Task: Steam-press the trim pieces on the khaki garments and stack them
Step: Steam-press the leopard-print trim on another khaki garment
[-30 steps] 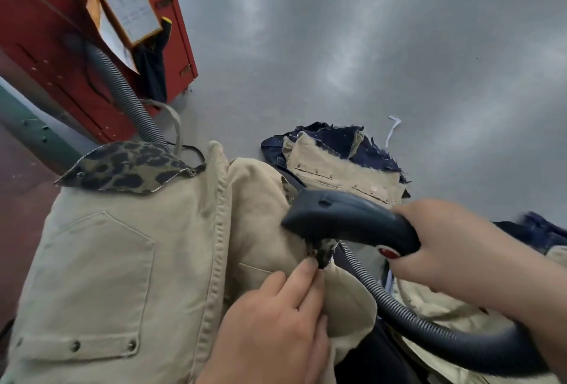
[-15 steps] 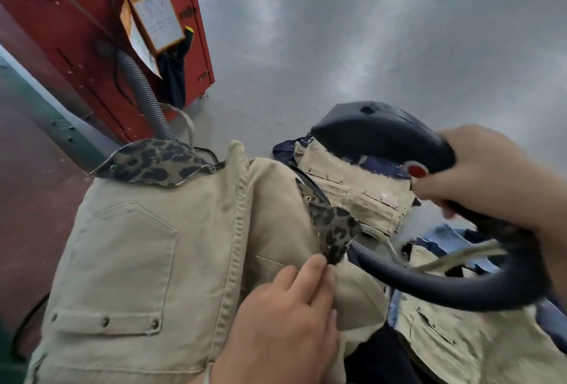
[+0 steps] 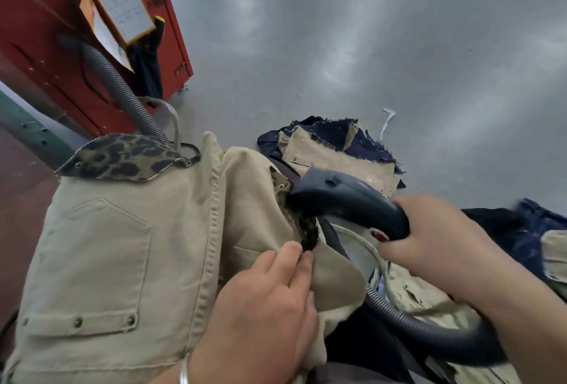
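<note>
Lowered again onto leopard trim mid-frame, steamer head gripped by right hand, risking scalded left fingers pinching it.

Right hand presses the steamer head onto leopard trim that left hand pinches on the khaki garment
</note>
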`<action>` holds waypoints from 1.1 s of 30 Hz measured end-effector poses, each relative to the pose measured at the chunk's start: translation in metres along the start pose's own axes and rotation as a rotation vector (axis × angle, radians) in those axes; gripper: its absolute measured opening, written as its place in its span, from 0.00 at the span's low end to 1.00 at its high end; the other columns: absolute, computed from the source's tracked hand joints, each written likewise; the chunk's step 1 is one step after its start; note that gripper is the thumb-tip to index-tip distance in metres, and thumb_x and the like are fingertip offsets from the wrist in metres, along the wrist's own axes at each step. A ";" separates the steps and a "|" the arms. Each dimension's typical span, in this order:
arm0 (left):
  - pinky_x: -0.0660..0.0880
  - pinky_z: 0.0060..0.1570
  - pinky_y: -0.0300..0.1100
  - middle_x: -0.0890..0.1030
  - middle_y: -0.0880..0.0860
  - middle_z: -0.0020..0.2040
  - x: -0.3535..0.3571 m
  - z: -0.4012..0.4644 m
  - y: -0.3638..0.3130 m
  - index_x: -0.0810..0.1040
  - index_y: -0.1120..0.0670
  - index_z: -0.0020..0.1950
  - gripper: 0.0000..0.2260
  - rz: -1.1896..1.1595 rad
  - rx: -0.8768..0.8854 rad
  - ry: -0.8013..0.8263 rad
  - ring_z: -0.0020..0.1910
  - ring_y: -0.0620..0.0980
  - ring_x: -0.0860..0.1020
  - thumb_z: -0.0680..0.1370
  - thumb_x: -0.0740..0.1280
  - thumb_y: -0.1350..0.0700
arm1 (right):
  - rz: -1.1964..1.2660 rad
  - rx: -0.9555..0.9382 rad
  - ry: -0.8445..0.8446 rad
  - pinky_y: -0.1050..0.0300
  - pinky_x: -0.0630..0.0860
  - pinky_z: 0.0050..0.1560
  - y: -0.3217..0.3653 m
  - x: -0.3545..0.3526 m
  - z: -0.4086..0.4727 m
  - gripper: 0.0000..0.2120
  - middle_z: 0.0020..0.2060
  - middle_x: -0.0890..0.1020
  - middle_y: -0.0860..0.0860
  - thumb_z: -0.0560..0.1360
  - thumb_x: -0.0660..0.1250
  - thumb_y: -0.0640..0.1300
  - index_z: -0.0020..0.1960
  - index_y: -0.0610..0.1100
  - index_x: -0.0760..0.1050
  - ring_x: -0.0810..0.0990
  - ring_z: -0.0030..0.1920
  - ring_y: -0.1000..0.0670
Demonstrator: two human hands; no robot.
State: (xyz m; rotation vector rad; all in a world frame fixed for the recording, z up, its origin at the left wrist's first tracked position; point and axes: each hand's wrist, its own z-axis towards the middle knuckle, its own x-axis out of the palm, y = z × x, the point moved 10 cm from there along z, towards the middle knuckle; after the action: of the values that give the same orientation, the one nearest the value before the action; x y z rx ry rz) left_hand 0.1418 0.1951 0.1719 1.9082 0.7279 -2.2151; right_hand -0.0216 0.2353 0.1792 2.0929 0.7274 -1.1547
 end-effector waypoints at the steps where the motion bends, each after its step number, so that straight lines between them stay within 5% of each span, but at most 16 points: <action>1: 0.77 0.29 0.39 0.81 0.53 0.51 -0.001 -0.001 -0.001 0.83 0.58 0.56 0.21 0.003 0.004 -0.003 0.39 0.49 0.80 0.72 0.59 0.50 | 0.006 0.003 -0.035 0.64 0.67 0.24 0.004 -0.005 0.012 0.05 0.25 0.78 0.55 0.72 0.69 0.49 0.40 0.52 0.74 0.76 0.25 0.59; 3: 0.76 0.28 0.40 0.81 0.54 0.48 -0.003 -0.002 -0.002 0.82 0.58 0.57 0.20 0.009 0.001 -0.018 0.38 0.49 0.80 0.72 0.59 0.50 | 0.038 0.005 -0.095 0.59 0.71 0.29 0.007 -0.020 0.026 0.04 0.27 0.78 0.52 0.73 0.70 0.47 0.43 0.49 0.75 0.79 0.29 0.52; 8: 0.73 0.22 0.41 0.80 0.55 0.39 -0.006 -0.002 0.000 0.83 0.58 0.56 0.20 0.055 -0.037 -0.089 0.30 0.51 0.77 0.71 0.60 0.52 | 0.159 -0.086 -0.139 0.60 0.70 0.18 0.008 -0.060 -0.013 0.12 0.21 0.79 0.55 0.59 0.68 0.55 0.37 0.49 0.75 0.74 0.17 0.55; 11: 0.69 0.19 0.39 0.79 0.51 0.33 -0.003 -0.003 0.000 0.83 0.55 0.57 0.20 0.094 -0.062 -0.088 0.23 0.51 0.74 0.71 0.60 0.51 | -0.055 -0.106 -0.041 0.51 0.76 0.28 0.008 -0.044 -0.037 0.23 0.30 0.79 0.68 0.52 0.55 0.64 0.47 0.68 0.71 0.76 0.24 0.56; 12: 0.67 0.19 0.37 0.79 0.50 0.31 -0.003 -0.003 0.000 0.83 0.55 0.56 0.20 0.099 -0.069 -0.089 0.21 0.51 0.74 0.71 0.60 0.51 | -0.123 -0.102 0.020 0.55 0.76 0.30 0.008 -0.031 -0.040 0.23 0.33 0.77 0.72 0.53 0.54 0.65 0.48 0.69 0.70 0.76 0.26 0.59; 15: 0.66 0.18 0.36 0.78 0.50 0.27 -0.002 -0.003 0.000 0.84 0.55 0.54 0.20 0.117 -0.077 -0.082 0.18 0.51 0.72 0.70 0.60 0.51 | -0.275 -0.043 0.100 0.66 0.68 0.29 0.012 -0.008 -0.038 0.09 0.32 0.79 0.59 0.64 0.62 0.60 0.43 0.60 0.71 0.73 0.29 0.62; 23: 0.61 0.17 0.35 0.75 0.51 0.23 0.003 0.003 0.004 0.86 0.56 0.50 0.21 0.187 -0.104 0.050 0.16 0.50 0.70 0.60 0.70 0.50 | -0.207 -0.079 -0.001 0.59 0.63 0.27 0.051 -0.012 0.009 0.07 0.30 0.76 0.55 0.69 0.69 0.51 0.40 0.51 0.71 0.74 0.30 0.56; 29: 0.63 0.18 0.35 0.75 0.49 0.24 0.006 -0.001 0.001 0.85 0.55 0.52 0.21 0.161 -0.111 0.075 0.17 0.50 0.71 0.61 0.70 0.51 | -0.021 -0.022 -0.108 0.58 0.76 0.35 0.068 -0.035 0.073 0.08 0.39 0.82 0.46 0.73 0.67 0.41 0.52 0.44 0.76 0.83 0.37 0.45; 33: 0.68 0.17 0.36 0.78 0.46 0.28 0.013 0.000 -0.001 0.84 0.55 0.56 0.21 0.093 -0.086 0.125 0.20 0.46 0.74 0.65 0.68 0.49 | 0.176 -0.025 -0.121 0.54 0.81 0.31 0.043 -0.051 0.074 0.06 0.33 0.83 0.45 0.72 0.70 0.38 0.48 0.43 0.76 0.83 0.28 0.49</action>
State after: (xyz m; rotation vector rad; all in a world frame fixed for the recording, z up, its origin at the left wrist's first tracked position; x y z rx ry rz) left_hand 0.1384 0.1990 0.1599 2.0095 0.7232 -1.9921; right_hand -0.0527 0.1441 0.2039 2.0029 0.4883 -1.1565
